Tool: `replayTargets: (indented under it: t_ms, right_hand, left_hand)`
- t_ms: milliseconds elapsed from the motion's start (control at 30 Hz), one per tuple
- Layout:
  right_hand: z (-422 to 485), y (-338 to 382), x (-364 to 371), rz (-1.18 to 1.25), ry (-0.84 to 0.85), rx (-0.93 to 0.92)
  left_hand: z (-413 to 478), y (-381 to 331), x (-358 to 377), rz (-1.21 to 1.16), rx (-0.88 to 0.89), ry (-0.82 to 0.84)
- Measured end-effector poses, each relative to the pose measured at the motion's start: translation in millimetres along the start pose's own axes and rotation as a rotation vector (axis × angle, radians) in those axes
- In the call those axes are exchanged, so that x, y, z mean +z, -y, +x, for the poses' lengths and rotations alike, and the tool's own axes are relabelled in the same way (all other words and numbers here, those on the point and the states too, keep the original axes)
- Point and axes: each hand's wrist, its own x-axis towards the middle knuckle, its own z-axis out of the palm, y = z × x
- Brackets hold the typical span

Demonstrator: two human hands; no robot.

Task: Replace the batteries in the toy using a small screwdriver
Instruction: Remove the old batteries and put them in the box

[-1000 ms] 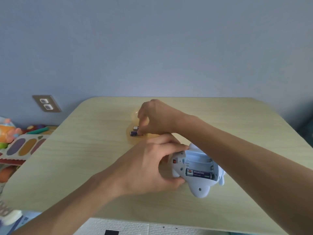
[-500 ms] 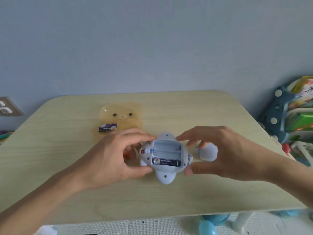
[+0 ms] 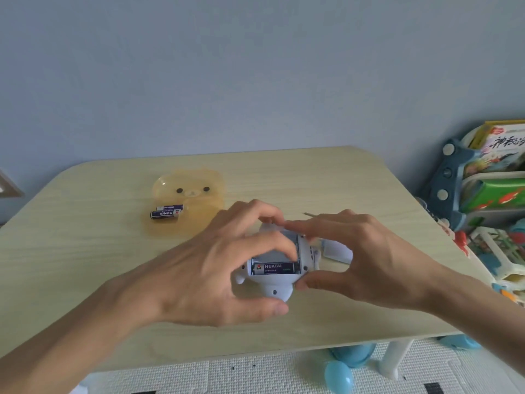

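Note:
A pale blue toy lies belly up on the wooden table with its battery compartment uncovered. One dark HUATAI battery sits in the nearest slot. My left hand grips the toy, thumb under its near end and fingers curled over the compartment. My right hand pinches the toy's right side, thumb low and index finger stretched across the top edge. Two loose batteries lie on a translucent orange bear-shaped tray. The pale cover and a thin screwdriver tip show behind my right hand.
A toy and book rack stands to the right of the table. Blue plastic toys and a white foam mat lie on the floor below the near edge. A wall socket is at the far left.
My right hand came back from the tray to the toy's right side. My left fingers have since curled further over the compartment, and my right index finger has reached across its top edge.

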Motion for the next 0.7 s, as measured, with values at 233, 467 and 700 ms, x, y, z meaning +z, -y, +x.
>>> replayTargets:
  t_ms: [233,467,700]
  right_hand:
    - [-1,7,-4,0.135,0.001,-0.019]
    - [-1,7,2,0.157,0.024,-0.047]
    - [2,8,-2,0.193,0.027,-0.028]
  left_hand:
    - [10,-4,5,0.008,0.025,0.037]
    - [16,0,15,0.017,0.106,-0.030]
    - [14,7,17,-0.050,0.104,-0.077]
